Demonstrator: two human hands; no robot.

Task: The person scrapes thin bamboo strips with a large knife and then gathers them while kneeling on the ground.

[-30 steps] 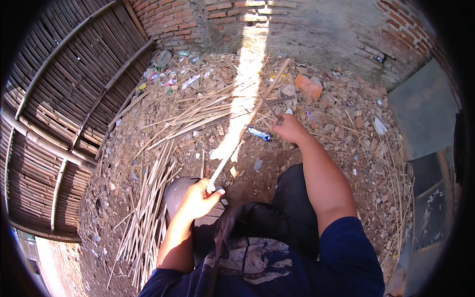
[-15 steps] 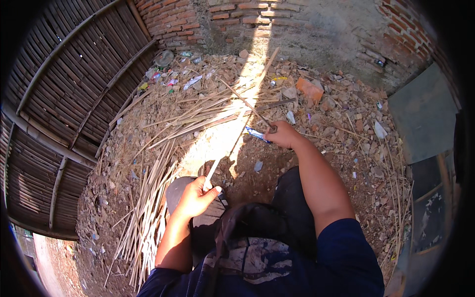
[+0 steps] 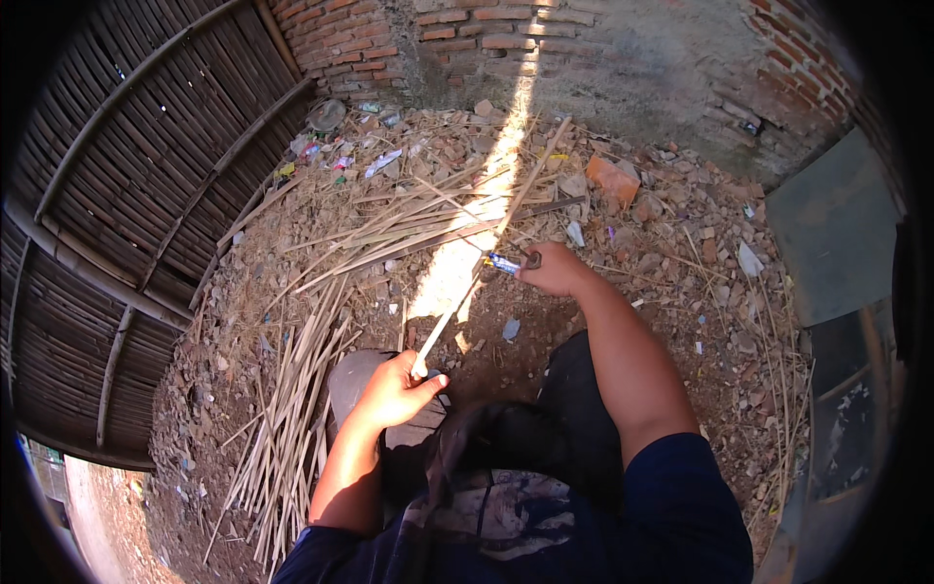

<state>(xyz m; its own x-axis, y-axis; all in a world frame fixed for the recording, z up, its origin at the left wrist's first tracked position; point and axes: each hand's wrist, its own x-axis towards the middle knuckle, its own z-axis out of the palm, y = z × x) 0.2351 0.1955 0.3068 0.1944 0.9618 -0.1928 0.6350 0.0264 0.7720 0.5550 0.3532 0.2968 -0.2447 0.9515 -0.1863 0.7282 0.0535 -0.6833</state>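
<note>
My left hand (image 3: 394, 389) grips the near end of a long pale bamboo strip (image 3: 491, 243) that runs up and away over the ground toward the brick wall. My right hand (image 3: 553, 270) is closed on a small knife (image 3: 506, 263) with a blue-marked handle, held against the strip about halfway along. I sit low, with my dark trousers (image 3: 545, 438) and a grey rounded block (image 3: 355, 380) just under my left hand.
A bundle of split bamboo sticks (image 3: 292, 409) lies to the left, more strips (image 3: 409, 224) scattered ahead. A woven bamboo fence (image 3: 126, 195) stands left, a brick wall (image 3: 506, 39) behind. Brick rubble (image 3: 613, 180) and litter cover the dirt. A grey slab (image 3: 837, 234) lies right.
My right hand with the knife has drawn back along the strip toward me. The strip's far end has swung up and away. My left hand stays put.
</note>
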